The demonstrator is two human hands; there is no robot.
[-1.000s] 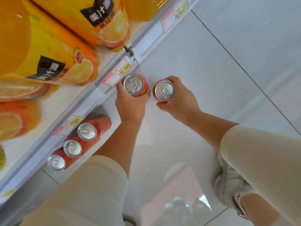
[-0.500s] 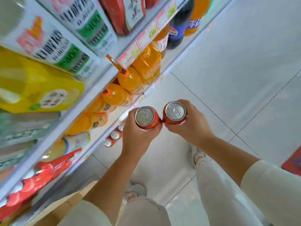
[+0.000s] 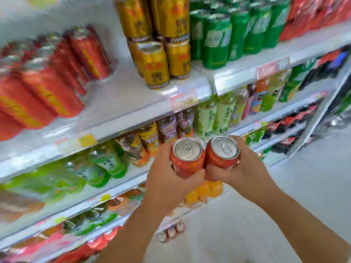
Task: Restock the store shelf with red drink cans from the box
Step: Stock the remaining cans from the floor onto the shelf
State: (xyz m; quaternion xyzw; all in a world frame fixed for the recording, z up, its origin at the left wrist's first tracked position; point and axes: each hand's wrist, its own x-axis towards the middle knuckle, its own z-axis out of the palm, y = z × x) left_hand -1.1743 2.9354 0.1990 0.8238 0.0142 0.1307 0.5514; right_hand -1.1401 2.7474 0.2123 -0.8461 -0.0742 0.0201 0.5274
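My left hand [image 3: 167, 179] grips one red drink can [image 3: 187, 158] upright, silver top toward me. Beside it my right hand [image 3: 245, 173] grips a second red can [image 3: 222, 154]; the two cans touch side by side. Both are held in front of the middle shelves, below the top shelf [image 3: 121, 103]. On that shelf a row of red cans [image 3: 47, 80] stands at the left, with bare white shelf between it and the gold cans [image 3: 157, 61]. The box is out of view.
Green cans [image 3: 224, 35] stand right of the gold ones. Lower shelves hold green tea bottles [image 3: 214, 116], purple and orange bottles. Three red cans [image 3: 171, 232] sit low by the bottom shelf. Pale tiled floor [image 3: 303, 186] lies to the right.
Both hands have lifted the two cans from near the floor to the height of the upper shelves. My view has swung up from the floor to the shelving.
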